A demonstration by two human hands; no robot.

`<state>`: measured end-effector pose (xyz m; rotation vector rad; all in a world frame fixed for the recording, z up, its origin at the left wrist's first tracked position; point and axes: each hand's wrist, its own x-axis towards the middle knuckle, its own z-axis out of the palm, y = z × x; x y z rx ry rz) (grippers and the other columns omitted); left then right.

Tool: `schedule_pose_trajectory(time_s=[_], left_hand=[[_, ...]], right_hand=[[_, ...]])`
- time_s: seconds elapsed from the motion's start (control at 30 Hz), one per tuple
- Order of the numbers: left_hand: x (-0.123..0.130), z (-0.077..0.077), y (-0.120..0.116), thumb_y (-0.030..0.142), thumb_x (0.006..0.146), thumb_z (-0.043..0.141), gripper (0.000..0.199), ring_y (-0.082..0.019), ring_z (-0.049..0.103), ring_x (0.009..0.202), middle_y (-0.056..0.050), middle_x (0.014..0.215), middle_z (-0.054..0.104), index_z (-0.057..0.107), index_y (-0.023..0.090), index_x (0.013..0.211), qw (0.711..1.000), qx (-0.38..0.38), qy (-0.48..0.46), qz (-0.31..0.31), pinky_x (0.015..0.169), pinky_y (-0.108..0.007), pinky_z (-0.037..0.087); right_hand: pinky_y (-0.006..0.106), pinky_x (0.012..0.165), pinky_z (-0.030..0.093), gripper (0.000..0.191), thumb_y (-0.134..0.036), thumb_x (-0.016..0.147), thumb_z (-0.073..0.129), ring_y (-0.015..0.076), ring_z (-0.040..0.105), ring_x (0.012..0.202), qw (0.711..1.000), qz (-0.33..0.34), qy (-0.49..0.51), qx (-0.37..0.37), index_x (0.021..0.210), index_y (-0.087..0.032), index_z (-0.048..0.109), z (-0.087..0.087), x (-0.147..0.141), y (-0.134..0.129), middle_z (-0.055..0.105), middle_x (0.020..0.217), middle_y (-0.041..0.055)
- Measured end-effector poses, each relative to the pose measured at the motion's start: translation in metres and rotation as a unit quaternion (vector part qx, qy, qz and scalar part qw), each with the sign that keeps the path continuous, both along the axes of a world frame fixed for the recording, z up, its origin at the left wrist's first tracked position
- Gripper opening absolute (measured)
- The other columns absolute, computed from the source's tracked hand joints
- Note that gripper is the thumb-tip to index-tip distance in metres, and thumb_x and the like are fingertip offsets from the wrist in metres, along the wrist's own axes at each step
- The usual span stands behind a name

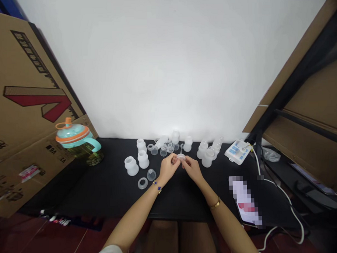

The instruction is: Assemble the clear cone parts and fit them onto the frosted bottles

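Observation:
Near the middle of the black table, my left hand [167,168] and my right hand [193,168] pinch a small whitish screw ring [181,156] between them. A clear pointed piece like a bottle nipple [182,149] rises above the ring; I cannot tell if it is seated in it. To the left stand white baby bottles [131,166] with open necks. A loose ring [143,183] and a clear dome cap [151,174] lie beside my left wrist. Beyond my hands is a cluster of clear caps [163,150]. On the right, bottles [208,157] stand with tops on.
A teapot-like jug [77,139] with a turquoise handle stands at the left by a large cardboard box [31,90]. At the right are a white case [238,152], a phone [245,201] and a white cable [288,198]. A white wall [166,67] rises behind the table.

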<state>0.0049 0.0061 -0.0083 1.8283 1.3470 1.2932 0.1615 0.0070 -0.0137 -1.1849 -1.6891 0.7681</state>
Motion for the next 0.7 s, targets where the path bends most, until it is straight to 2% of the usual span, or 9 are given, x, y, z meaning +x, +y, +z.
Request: schedule_pose_trajectory(time_s=[0.27, 0.47, 0.7], left_hand=[[0.0004, -0.0010, 0.0016, 0.036, 0.088, 0.056, 0.020, -0.011, 0.055, 0.062, 0.001, 0.074, 0.065, 0.066, 0.018, 0.089, 0.998, -0.017, -0.033, -0.045, 0.058, -0.021, 0.039], [0.0000, -0.0004, 0.0014, 0.035, 0.086, 0.057, 0.020, -0.011, 0.053, 0.060, 0.003, 0.067, 0.060, 0.064, 0.017, 0.080, 0.999, -0.023, -0.025, -0.036, 0.059, -0.021, 0.039], [0.0009, -0.0016, 0.0023, 0.030, 0.081, 0.061, 0.013, -0.011, 0.052, 0.060, 0.004, 0.065, 0.058, 0.060, 0.018, 0.074, 0.997, -0.017, -0.066, -0.036, 0.058, -0.021, 0.038]], right_hand=[[0.024, 0.056, 0.039, 0.033, -0.046, 0.091, 0.053, 0.0151, 0.055, 0.056, 1.000, -0.024, -0.001, 0.012, 0.083, -0.019, 0.071, -0.0003, -0.0010, -0.0007, 0.059, 0.057, -0.0022], [0.024, 0.057, 0.041, 0.032, -0.046, 0.091, 0.053, 0.0159, 0.056, 0.058, 0.999, -0.030, -0.026, 0.019, 0.084, -0.019, 0.070, -0.0032, -0.0019, -0.0007, 0.060, 0.060, -0.0014], [0.024, 0.057, 0.041, 0.031, -0.044, 0.091, 0.053, 0.0158, 0.056, 0.057, 0.999, -0.024, -0.038, 0.018, 0.086, -0.020, 0.070, -0.0043, -0.0025, -0.0010, 0.060, 0.061, -0.0015]])
